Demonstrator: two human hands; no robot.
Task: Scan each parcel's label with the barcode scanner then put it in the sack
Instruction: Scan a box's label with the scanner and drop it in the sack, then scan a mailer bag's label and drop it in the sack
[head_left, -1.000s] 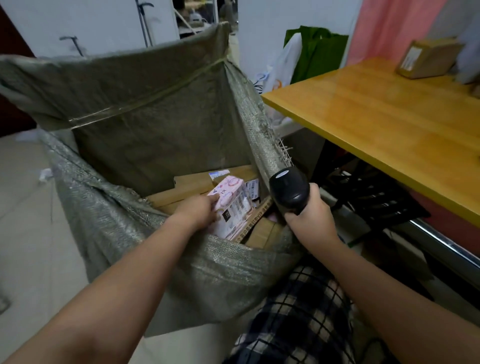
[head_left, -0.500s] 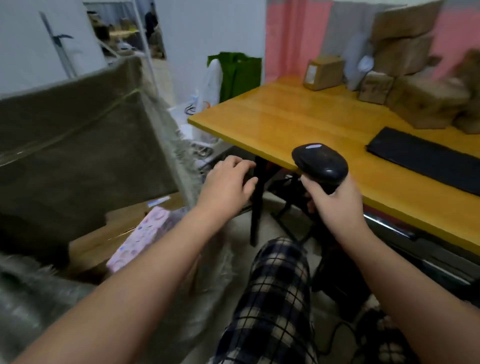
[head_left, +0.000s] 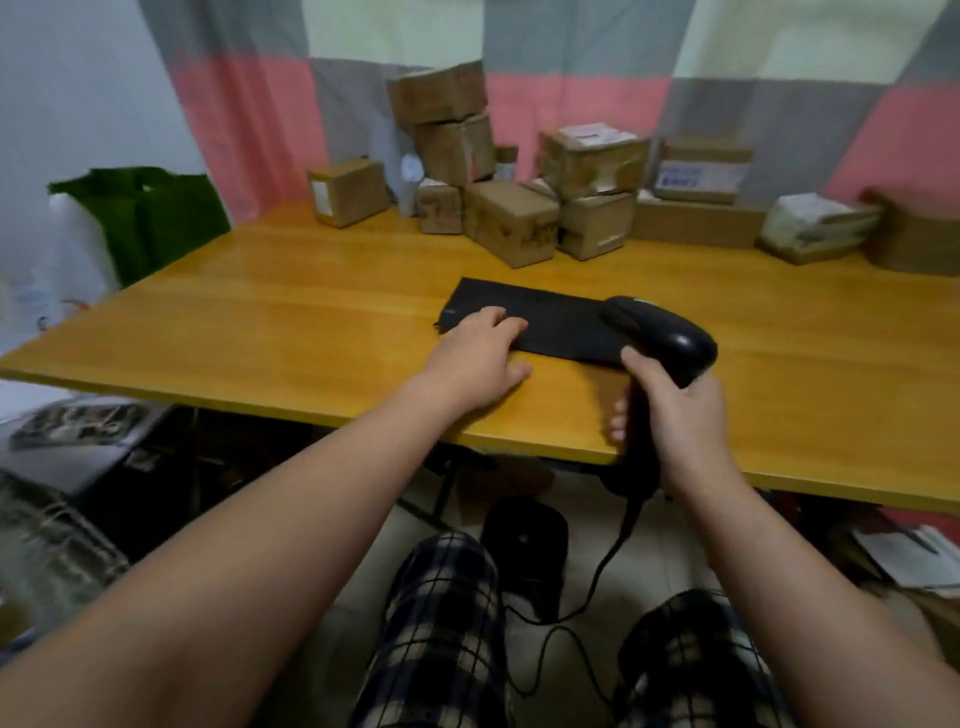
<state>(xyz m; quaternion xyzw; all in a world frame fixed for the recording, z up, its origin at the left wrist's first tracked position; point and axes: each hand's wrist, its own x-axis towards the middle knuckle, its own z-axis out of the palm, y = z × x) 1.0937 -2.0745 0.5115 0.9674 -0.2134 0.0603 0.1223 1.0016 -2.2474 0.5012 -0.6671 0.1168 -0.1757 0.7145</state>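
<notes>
Parcels (head_left: 511, 223): brown boxes heaped along the far edge of the table (head_left: 260, 322), none in hand, none yet under the scanner (head_left: 660, 332). Nearest box ahead of the left fingertips and a little to the right, beyond the flat black pad (head_left: 550, 327); long axis slanted from far left to near right.

Left hand (head_left: 475, 358): empty, fingers loosely spread over the near left corner of the pad; contact with it not certain. Free and on the pile's side, hence the likely one for the next pick-up.

Right hand (head_left: 680, 421): fingers wrapped round the scanner's handle, head aimed forward and left over the pad, cable (head_left: 597, 582) trailing to the floor.

Sack (head_left: 47, 545): apparently the blurred grey woven edge low at the left, well apart from the pile.

Compared with a second ago: left hand out of the sack and off the pink patterned box left inside; view swung from sack to table; same grip on the scanner.
</notes>
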